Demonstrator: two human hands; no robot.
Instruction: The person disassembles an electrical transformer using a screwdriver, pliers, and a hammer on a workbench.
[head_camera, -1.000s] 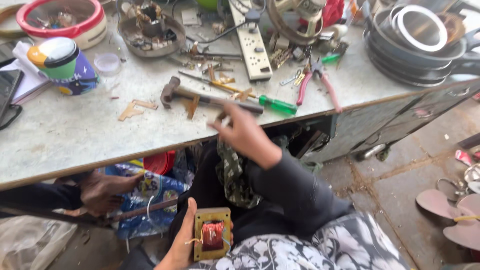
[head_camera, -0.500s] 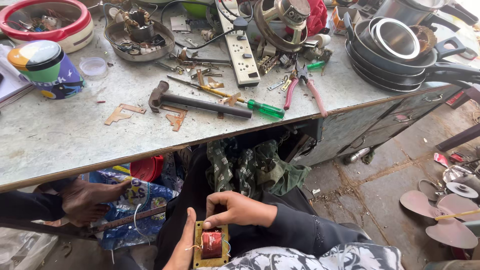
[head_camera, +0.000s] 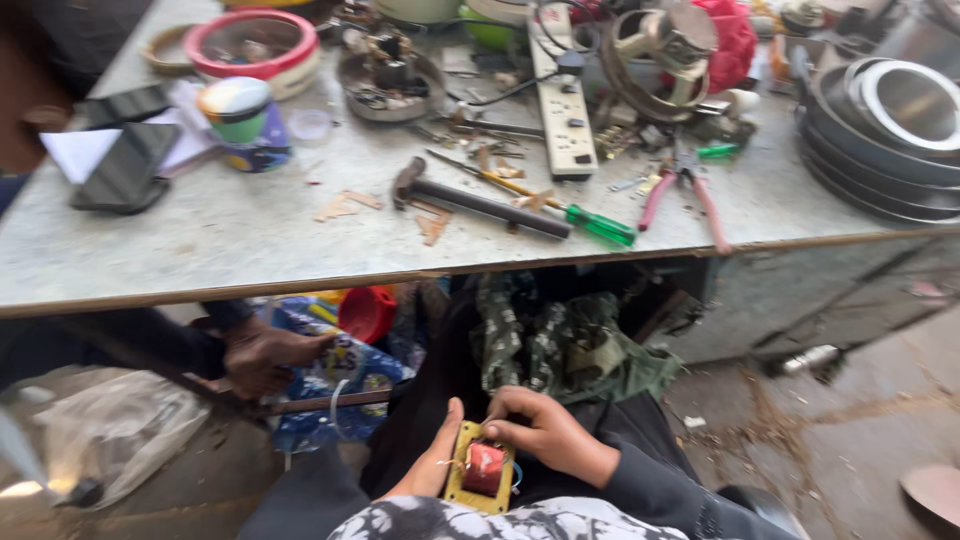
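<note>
In my lap sits a small transformer (head_camera: 483, 468) with a yellow frame and a red coil. My left hand (head_camera: 432, 462) props it from the left, thumb up along its side. My right hand (head_camera: 550, 432) grips its upper right corner with curled fingers. Both of my sleeves are dark, and patterned cloth shows at the bottom edge. Just beyond my hands runs the front edge of the worn grey table (head_camera: 200, 240).
On the table lie a hammer (head_camera: 480, 203), a green-handled screwdriver (head_camera: 600, 225), red-handled pliers (head_camera: 685, 190), a power strip (head_camera: 562, 95), a phone (head_camera: 125, 165) and stacked pans (head_camera: 890, 130). Another person's hand (head_camera: 265, 355) rests under the table at left, by colourful bags.
My right hand came down from the table's front edge to the transformer in my lap and now grips it. My left hand has stayed on the transformer throughout.
</note>
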